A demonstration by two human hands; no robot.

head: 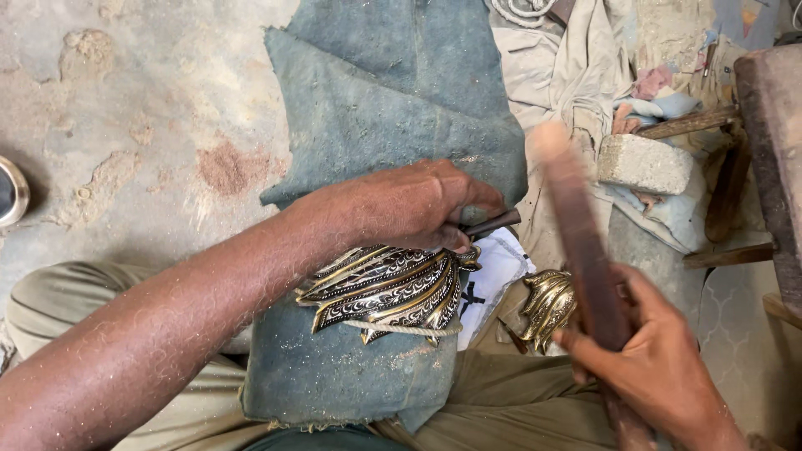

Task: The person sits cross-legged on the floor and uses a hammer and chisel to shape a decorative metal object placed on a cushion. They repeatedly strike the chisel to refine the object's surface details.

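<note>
2 brass pieces (393,288), 1 stick (585,242)

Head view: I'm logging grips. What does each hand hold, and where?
Left hand grips a thin dark tool near its upper end; right hand holds a wooden stick low down.

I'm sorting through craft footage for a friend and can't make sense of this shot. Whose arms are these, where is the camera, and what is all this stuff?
The camera sits on a person's head and looks down at their own lap and hands. The left hand pinches a thin dark tool against an ornate metal piece, patterned in black and brass and tied with cord, which rests on a blue-grey cloth over the knee. The right hand has its grip on a long dark wooden stick, blurred. Beside it lies a small brass piece. A grey block and pale rags lie on the dusty floor.
</note>
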